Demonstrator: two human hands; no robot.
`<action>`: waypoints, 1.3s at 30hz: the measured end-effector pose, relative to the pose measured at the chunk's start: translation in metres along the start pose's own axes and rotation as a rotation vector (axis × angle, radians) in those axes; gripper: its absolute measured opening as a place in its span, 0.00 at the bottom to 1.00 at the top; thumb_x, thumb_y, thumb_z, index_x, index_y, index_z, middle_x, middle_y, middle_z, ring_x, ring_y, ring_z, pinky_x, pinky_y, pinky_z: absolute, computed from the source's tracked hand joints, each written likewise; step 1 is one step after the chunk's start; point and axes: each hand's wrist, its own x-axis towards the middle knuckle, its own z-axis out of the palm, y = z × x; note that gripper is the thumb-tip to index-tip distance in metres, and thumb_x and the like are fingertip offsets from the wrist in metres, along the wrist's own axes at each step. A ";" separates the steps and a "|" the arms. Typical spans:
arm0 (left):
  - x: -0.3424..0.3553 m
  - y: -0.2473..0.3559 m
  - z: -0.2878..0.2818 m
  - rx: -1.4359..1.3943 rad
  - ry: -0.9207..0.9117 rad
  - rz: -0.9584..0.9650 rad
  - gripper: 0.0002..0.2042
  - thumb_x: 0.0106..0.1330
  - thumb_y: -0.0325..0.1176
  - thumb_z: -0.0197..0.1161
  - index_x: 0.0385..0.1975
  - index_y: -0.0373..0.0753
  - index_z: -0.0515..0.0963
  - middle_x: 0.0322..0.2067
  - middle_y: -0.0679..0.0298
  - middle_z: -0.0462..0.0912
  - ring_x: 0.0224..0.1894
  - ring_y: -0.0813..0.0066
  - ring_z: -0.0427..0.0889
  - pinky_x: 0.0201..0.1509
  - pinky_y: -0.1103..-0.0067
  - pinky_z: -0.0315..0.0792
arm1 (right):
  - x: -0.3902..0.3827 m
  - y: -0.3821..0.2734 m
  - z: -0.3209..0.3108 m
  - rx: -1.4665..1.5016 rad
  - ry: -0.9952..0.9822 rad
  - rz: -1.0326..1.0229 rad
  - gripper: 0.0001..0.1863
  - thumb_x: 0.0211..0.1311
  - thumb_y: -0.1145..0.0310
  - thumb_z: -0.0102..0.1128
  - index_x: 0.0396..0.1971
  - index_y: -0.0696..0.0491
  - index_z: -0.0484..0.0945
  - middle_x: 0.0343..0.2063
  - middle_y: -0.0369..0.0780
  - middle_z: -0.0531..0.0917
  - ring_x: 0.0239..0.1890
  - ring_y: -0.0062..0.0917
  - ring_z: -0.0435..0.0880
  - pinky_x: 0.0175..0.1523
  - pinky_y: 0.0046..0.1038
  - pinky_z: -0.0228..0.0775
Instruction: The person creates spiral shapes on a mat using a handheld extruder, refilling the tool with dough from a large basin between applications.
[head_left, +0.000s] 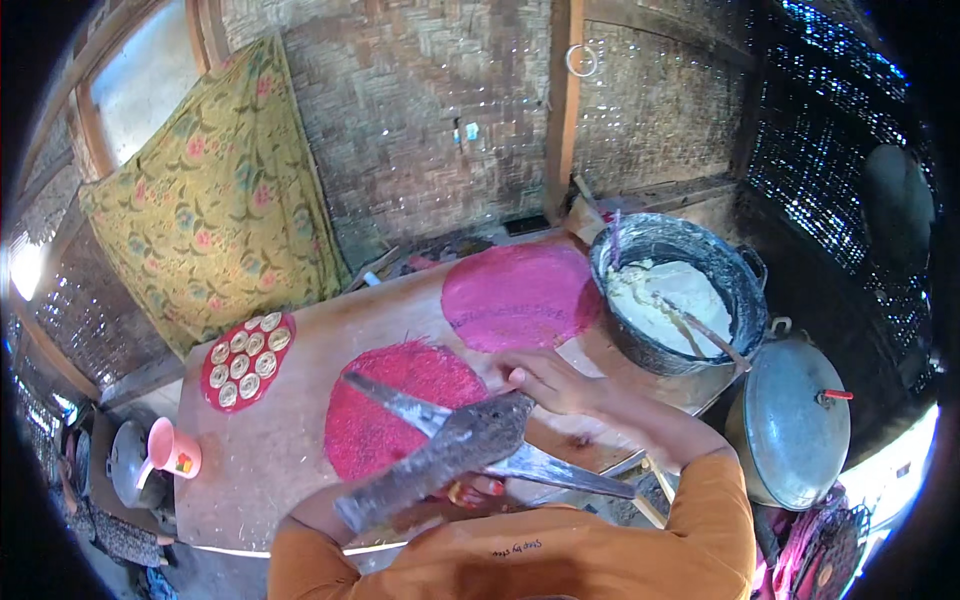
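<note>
Two long wooden pieces cross in front of my chest: a thick dark wooden bar (pixel 450 450) on top and a thinner, whitened wooden lever (pixel 560 468) beneath. My right hand (pixel 548 382) is beside the far end of the dark bar, thumb toward it; whether it grips the bar is unclear. My left hand is mostly hidden under the bar, with what look like reddish fingertips (pixel 470 492) showing below the crossing. A round red mat (pixel 405 385) lies partly under the lever. Beyond my right hand is a pink round mat (pixel 520 295).
At the table's left, a small red mat (pixel 220 378) bears several coiled dough discs (pixel 239 341) near a pink pitcher (pixel 175 448). On the right are a black pot (pixel 655 352) of white dough with a wooden stick (pixel 715 335), and a large lidded metal pot (pixel 795 420). A floral cloth (pixel 215 190) hangs back left.
</note>
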 end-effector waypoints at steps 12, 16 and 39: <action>0.033 -0.030 -0.043 -0.172 -0.238 0.217 0.19 0.61 0.29 0.63 0.52 0.41 0.70 0.41 0.65 0.79 0.44 0.70 0.78 0.47 0.75 0.74 | 0.027 -0.095 -0.039 0.124 0.007 -0.072 0.37 0.51 0.85 0.51 0.62 0.47 0.56 0.43 0.43 0.76 0.38 0.27 0.80 0.31 0.30 0.72; -0.013 -0.074 -0.073 0.115 0.196 0.076 0.14 0.61 0.31 0.64 0.46 0.39 0.76 0.42 0.63 0.80 0.45 0.70 0.78 0.48 0.73 0.73 | 0.004 -0.089 -0.114 -0.113 0.828 -0.142 0.20 0.66 0.68 0.46 0.58 0.48 0.60 0.28 0.35 0.71 0.26 0.17 0.70 0.23 0.24 0.66; 0.117 -0.020 -0.041 0.108 0.949 0.261 0.11 0.60 0.30 0.66 0.40 0.36 0.78 0.37 0.63 0.81 0.41 0.72 0.78 0.46 0.73 0.71 | -0.160 0.043 -0.219 -1.324 -0.035 1.281 0.12 0.57 0.68 0.50 0.37 0.50 0.83 0.38 0.44 0.84 0.39 0.37 0.85 0.40 0.37 0.76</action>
